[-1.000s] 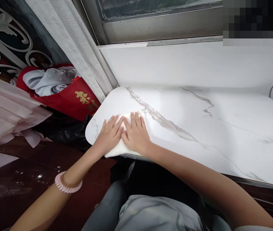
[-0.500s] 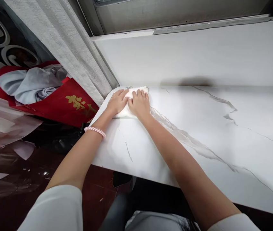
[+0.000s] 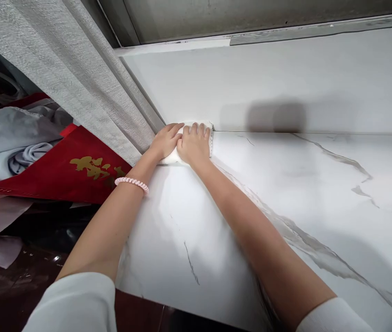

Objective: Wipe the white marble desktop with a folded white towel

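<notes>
Cloth (image 3: pixel 172 158), plain white, is lying at the far left corner of a marble-patterned surface (image 3: pixel 285 180), close against the foot of a white wall panel (image 3: pixel 268 78). Both of the worker's hands are pressing on it from above, palms down and side by side. The left hand (image 3: pixel 164 142) is covering the cloth's left part, lying opened out with its fingers extended; the right hand (image 3: pixel 195 144) is resting on the right part, also opened out, its fingers slightly parted and pointing toward the panel. A pink coiled band (image 3: pixel 131 183) is circling the left wrist, and white sleeves (image 3: pixel 78 299) are covering the upper arms. Beside the corner, a pale grey curtain (image 3: pixel 88 83) is hanging, while a red bag (image 3: pixel 54 170) with gold markings is holding light grey fabric (image 3: pixel 12 129) to its left.
</notes>
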Demonstrator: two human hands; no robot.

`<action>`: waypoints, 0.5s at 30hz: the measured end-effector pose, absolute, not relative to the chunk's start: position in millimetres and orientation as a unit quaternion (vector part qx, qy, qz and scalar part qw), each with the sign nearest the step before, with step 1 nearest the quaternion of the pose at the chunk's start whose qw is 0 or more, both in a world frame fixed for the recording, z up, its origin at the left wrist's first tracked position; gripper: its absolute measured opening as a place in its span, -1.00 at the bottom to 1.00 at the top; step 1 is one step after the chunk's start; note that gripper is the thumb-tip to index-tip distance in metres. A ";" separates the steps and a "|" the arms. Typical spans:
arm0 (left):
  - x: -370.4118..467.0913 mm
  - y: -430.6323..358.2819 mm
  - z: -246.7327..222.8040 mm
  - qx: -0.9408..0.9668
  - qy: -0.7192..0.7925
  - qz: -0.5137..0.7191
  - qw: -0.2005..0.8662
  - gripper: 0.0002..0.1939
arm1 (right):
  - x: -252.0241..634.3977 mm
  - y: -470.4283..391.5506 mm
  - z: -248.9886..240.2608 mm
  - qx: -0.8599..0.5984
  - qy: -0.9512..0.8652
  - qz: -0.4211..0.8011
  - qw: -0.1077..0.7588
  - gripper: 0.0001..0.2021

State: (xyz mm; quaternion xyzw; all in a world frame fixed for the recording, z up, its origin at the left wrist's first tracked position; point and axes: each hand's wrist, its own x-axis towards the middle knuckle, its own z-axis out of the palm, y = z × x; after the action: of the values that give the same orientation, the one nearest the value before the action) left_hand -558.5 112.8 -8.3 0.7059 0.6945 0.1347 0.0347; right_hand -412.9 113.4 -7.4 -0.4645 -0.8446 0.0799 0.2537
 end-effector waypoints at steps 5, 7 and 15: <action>-548.5 89.2 -3.2 0.689 0.718 0.098 0.019 -0.44 | -408.8 101.3 -7.1 -0.441 -0.860 0.088 0.242 -0.48; -545.1 72.5 -1.4 0.678 0.730 0.089 0.015 -0.44 | -405.5 86.6 -3.9 -0.436 -0.870 0.092 0.213 -0.46; -528.7 -28.8 1.2 0.660 0.747 0.074 0.010 -0.43 | -385.8 -1.0 0.6 -0.397 -0.891 0.105 0.193 -0.42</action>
State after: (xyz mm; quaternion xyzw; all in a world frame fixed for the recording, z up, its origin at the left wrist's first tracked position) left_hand -528.7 -28.8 1.2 0.6602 0.7474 0.0737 0.0097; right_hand -385.8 -1.0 0.6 -0.3967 -0.8914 0.1048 0.1926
